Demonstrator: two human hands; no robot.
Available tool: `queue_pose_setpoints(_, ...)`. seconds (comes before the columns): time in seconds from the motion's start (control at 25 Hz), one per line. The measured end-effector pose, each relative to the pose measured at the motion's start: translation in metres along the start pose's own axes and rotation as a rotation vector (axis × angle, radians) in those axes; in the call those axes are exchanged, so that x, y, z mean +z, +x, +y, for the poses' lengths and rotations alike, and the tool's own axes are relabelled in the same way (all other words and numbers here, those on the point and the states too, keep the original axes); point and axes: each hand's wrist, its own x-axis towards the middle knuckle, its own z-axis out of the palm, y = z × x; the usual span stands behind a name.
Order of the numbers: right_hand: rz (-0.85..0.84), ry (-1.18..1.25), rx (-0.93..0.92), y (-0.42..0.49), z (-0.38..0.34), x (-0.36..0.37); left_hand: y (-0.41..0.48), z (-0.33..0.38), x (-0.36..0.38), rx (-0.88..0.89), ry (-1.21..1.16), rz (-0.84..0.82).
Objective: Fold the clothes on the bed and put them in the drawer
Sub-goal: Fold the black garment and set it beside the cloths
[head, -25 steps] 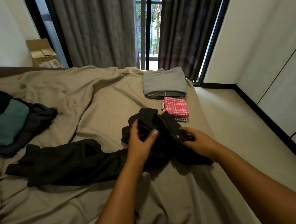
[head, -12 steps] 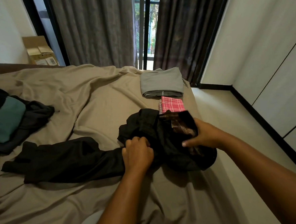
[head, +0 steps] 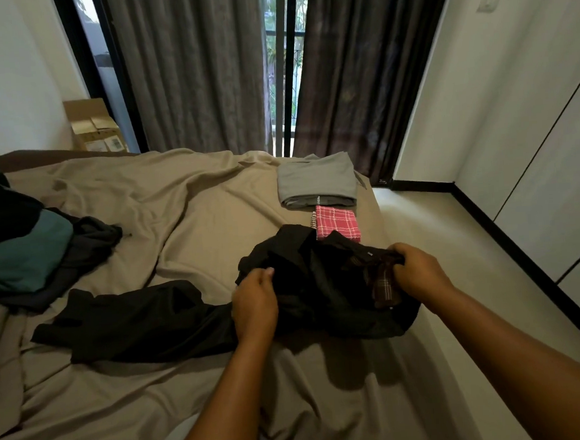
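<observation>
Black garment [head: 320, 286] is what you've got in both hands, on the bed [head: 178, 210] near its right edge. It's so dark I can't really tell what kind of piece it is. The part between your hands is bunched up in a lumpy heap. A long flatter stretch trails off to the left across the bed, wrinkled but lying down. Near your right hand there's a brownish checked lining [head: 382, 283] showing where the fabric is turned out, plus a tiny white tag [head: 370, 253] on the upper edge.

Your left hand [head: 253, 301] has its fingers curled in, pinching a fold at the left side of the bunch. Your right hand [head: 419, 272] is clamped on the right end, fingers wrapped over the edge right by that lining.

Just behind the bunch a folded pink cloth [head: 337, 223] with white checks lies flat, and the black fabric overlaps its near corner. Right behind that is a neatly folded grey piece [head: 316, 180], touching or nearly touching the pink one, can't say which. On the far left of the bed there's an unfolded pile [head: 26, 252], teal and dark stuff mixed together. Cardboard box [head: 93, 130] in the far left corner, curtains [head: 196, 71] behind the bed, pale floor [head: 455, 242] on the right.
</observation>
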Motion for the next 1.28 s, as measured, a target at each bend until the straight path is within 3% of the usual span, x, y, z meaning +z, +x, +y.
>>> queue_pose_setpoints(0.12, -0.012, 0.089, -0.007, -0.009, -0.002, -0.009, -0.003, 0.012, -0.032, 0.033, -0.283, 0.261)
queue_pose_setpoints(0.2, 0.020, 0.140, -0.062, -0.014, -0.008, -0.020, -0.004, 0.013, -0.049, 0.064, -0.400, 0.311)
queue_pose_setpoints(0.28, -0.050, 0.125, -0.164, -0.021, -0.015, -0.033, -0.002, 0.011, -0.058, 0.133, -0.317, 0.152)
queue_pose_setpoints(0.36, -0.230, -0.033, -0.192, -0.029, -0.023, -0.047, 0.000, 0.006, -0.062, 0.193, -0.035, -0.120)
queue_pose_setpoints(0.44, -0.355, -0.232, -0.175, -0.034, -0.029, -0.055, -0.001, 0.007, -0.070, 0.254, 0.285, -0.221)
queue_pose_setpoints(0.52, -0.259, -0.160, -0.129, -0.035, -0.030, -0.059, -0.005, 0.016, -0.084, 0.292, 0.283, -0.108)
queue_pose_setpoints(0.68, 0.016, 0.361, 0.024, -0.037, -0.028, -0.066, -0.004, 0.040, -0.127, 0.287, 0.076, 0.367)
queue_pose_setpoints(0.76, 0.050, 0.224, -0.013, -0.038, -0.026, -0.069, 0.004, 0.037, -0.141, 0.267, 0.129, 0.394)
queue_pose_setpoints(0.88, -0.005, -0.014, -0.063, -0.043, -0.031, -0.081, 0.015, 0.033, -0.163, 0.186, 0.148, 0.287)
queue_pose_setpoints(1.04, -0.006, 0.097, -0.192, -0.034, -0.058, -0.124, 0.030, 0.079, -0.187, 0.259, 0.011, 0.164)
queue_pose_setpoints(1.16, -0.152, 0.027, -0.387, -0.043, -0.081, -0.148, 0.033, 0.112, -0.206, 0.423, 0.329, 0.052)
queue_pose_setpoints(1.28, -0.242, -0.285, -0.533, -0.059, -0.073, -0.115, 0.025, 0.091, -0.191, 0.287, 0.926, -0.296)
